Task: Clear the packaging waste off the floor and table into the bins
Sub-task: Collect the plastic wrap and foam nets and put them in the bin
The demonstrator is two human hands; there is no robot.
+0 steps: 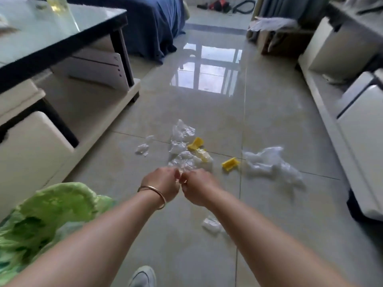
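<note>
Packaging waste (182, 150) scattered on the floor (269, 112); both hands meet at its near edge, nothing yet binned.

Left hand (163, 183) and right hand (199, 187) have fingers curled together on what looks like a scrap of clear film (180, 170), though the blur leaves the exact hold uncertain. Risks, as judged: thin film could slip or tear from so small a pinch; the yellow pieces (230, 163) and the larger clear wrapper (271, 162) lie apart and may be missed; a further scrap (211, 224) sits close to the person's shoe (143, 276) and could be trodden on. The floor is glossy pale tile with strong window glare, so clear plastic is hard to see and footing may be slick. A glass-topped table (62, 34) stands at left, white cabinets at right. No bin is plainly identifiable.
</note>
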